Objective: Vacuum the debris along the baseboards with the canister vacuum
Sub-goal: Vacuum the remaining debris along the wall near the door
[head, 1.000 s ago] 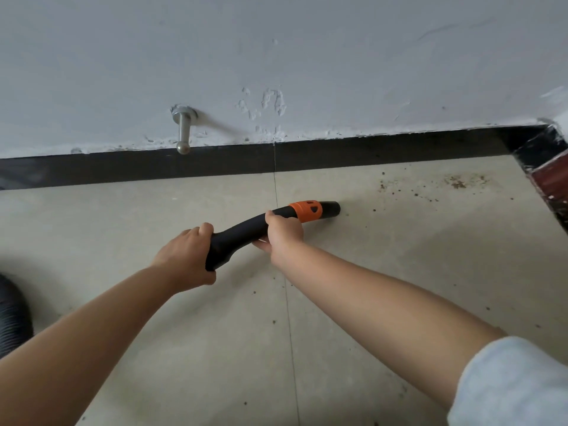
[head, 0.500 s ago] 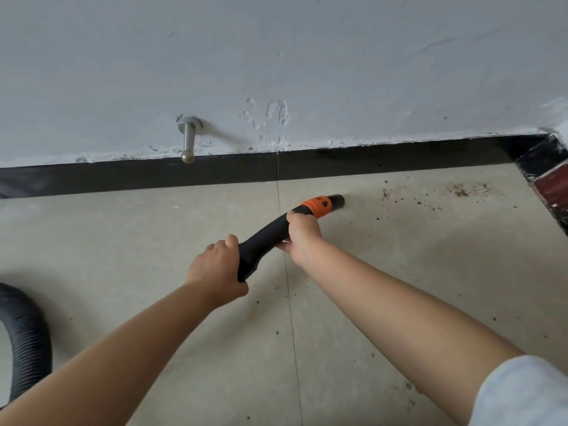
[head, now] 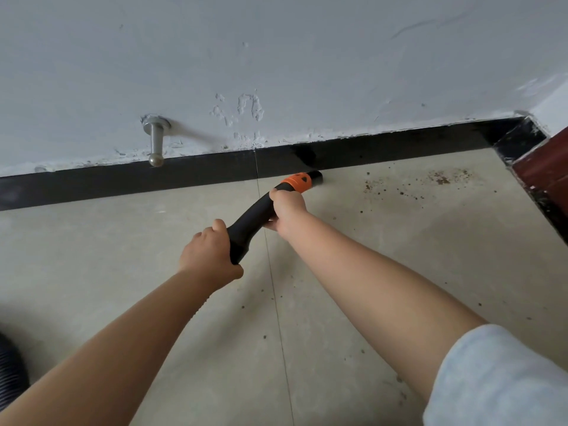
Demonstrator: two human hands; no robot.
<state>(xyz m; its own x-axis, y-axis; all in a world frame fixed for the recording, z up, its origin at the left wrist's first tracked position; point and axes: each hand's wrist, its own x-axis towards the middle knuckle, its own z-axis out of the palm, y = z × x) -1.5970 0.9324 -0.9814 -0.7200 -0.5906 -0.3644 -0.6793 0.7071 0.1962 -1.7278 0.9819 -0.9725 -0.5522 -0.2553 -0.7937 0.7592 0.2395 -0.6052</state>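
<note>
At the near left edge a ribbed black hose curves in. A metal doorstop juts from the white wall above the black baseboard. The left hand is clenched around the rear end of the black vacuum handle; the right hand grasps it further along, fingers just behind the orange collar. The nozzle tip sits at the foot of the baseboard. Brown debris lies scattered on the tile floor to the right.
</note>
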